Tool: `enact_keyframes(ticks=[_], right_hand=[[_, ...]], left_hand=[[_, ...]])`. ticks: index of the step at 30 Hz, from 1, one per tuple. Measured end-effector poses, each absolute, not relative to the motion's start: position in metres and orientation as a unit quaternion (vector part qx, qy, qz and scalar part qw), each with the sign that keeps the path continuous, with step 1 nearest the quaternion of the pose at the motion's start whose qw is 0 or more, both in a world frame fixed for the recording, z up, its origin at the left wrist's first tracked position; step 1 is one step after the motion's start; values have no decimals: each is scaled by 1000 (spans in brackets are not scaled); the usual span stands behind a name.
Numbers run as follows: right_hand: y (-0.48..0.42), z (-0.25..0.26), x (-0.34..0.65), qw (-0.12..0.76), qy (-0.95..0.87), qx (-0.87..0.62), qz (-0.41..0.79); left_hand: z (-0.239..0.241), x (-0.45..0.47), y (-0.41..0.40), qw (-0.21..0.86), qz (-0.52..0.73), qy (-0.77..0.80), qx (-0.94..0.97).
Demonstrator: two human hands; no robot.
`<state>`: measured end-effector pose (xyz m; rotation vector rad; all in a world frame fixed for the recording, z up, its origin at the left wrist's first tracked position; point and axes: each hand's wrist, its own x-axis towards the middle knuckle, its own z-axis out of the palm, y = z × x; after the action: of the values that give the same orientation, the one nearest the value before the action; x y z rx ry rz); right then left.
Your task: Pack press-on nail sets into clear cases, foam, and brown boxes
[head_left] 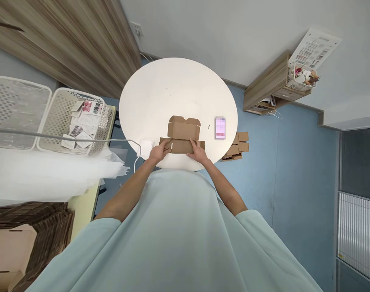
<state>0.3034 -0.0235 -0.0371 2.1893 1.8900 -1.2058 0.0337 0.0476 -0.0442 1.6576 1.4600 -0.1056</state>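
Observation:
A brown cardboard box [184, 128], partly folded with its lid panel spread toward the far side, lies on the round white table [178, 85] near the edge closest to me. My left hand [160, 151] grips the left end of its near section, fingers bent around the side flap. At the right end, my right hand [198, 151] has its thumb and fingers on the near section and the right flap. The undersides of both hands are hidden.
A phone [220, 128] lies on the table's right. Folded boxes [238, 147] are stacked below it. To the left are white baskets [72, 121] with cards, plastic bags [51, 174] and flat cardboard [51, 231]. A cable [118, 140] crosses from the left.

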Motion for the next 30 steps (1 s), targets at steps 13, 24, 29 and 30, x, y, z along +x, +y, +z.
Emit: enact_keyframes(ticks=[13, 24, 29, 30], right_hand=[[-21, -35, 306, -33, 592, 697, -403], [-14, -36, 309, -18, 601, 688, -406], [-12, -37, 309, -13, 601, 689, -406], [-12, -37, 309, -13, 601, 689, -406]], left_hand=[[-19, 44, 23, 311, -24, 700, 642], [-14, 54, 10, 317, -45, 725, 610], [-9, 76, 6, 364, -40, 706, 607], [-10, 80, 6, 363, -34, 701, 613]])
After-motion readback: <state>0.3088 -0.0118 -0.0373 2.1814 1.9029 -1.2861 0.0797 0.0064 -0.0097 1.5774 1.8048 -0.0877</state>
